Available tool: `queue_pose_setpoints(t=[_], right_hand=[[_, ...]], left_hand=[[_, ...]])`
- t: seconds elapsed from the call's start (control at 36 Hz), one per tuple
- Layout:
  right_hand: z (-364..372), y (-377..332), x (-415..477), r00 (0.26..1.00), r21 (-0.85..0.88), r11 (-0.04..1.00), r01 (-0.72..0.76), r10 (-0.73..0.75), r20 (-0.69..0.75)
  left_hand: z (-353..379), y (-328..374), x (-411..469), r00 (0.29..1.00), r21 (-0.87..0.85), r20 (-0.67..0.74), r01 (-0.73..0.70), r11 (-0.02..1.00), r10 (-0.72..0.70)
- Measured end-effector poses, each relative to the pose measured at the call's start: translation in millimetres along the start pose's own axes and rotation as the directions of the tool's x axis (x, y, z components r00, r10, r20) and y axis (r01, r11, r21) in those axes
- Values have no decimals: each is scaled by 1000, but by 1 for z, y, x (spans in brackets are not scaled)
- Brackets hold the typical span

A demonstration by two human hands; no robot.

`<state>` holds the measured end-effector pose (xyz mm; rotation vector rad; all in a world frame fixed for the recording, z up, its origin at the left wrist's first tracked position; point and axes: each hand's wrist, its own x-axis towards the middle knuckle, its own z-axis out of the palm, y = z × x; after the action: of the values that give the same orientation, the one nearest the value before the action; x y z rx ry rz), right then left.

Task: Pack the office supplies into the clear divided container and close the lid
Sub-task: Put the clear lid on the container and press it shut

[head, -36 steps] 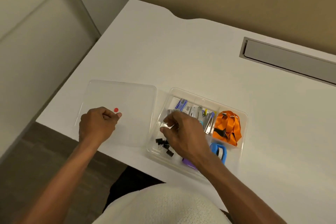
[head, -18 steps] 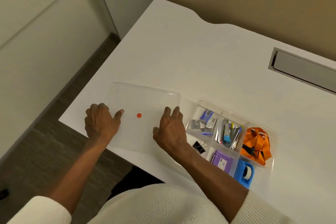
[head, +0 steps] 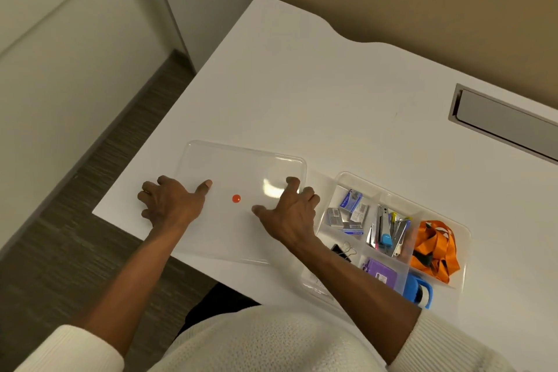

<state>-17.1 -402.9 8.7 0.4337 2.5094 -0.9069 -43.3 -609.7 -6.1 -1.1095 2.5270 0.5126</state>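
The clear lid [head: 241,166], marked with a red dot [head: 236,198], lies flat on the white desk, left of the clear divided container [head: 465,232]. My left hand [head: 172,202] grips the lid's left edge, thumb on top. My right hand [head: 290,211] grips its right edge the same way. In the container's compartments are staple boxes [head: 350,208], staplers [head: 386,229], an orange lanyard [head: 434,248], black binder clips [head: 341,251], a purple box [head: 380,270] and a blue tape dispenser [head: 418,290]. My right forearm hides the container's near-left corner.
The lid sits near the desk's front-left corner, with the floor below to the left. A grey cable slot [head: 501,121] is set into the desk at the back right. A tan partition wall runs behind the desk.
My right hand left the container and went to the lid's right edge. My left hand opened from a fist and took the lid's left edge. The view shifted left.
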Motion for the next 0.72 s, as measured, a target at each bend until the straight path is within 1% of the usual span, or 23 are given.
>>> queue_pose_setpoints(t=[0.08,0.17,0.22,0.33,0.42,0.5,0.58,0.72], right_hand=[[-9,-8,6,999,117,992,-47,45,22],[-21,-18,7,998,225,973,-60,60,7],[-29,-24,5,999,273,961,-34,40,-17],[-46,-31,-5,994,308,950,50,-17,-108],[-61,-28,-16,982,313,944,107,-50,-184],[-76,-13,-28,960,289,943,162,-82,-269],[-90,15,-41,932,236,952,193,-103,-349],[-113,76,-64,891,176,979,102,-11,-455]], left_hand=[[-9,0,7,1000,-38,-19,-14,999,13],[-24,1,10,998,-88,-58,-34,996,29],[-34,3,10,993,-114,-102,-64,991,52],[-47,14,1,975,-110,-190,-134,985,112],[-55,24,-9,967,-140,-204,-185,973,154],[-58,36,-26,961,-215,-191,-240,947,200],[-55,51,-56,958,-263,-118,-284,922,262],[-28,67,-108,897,-227,-19,-434,872,441]])
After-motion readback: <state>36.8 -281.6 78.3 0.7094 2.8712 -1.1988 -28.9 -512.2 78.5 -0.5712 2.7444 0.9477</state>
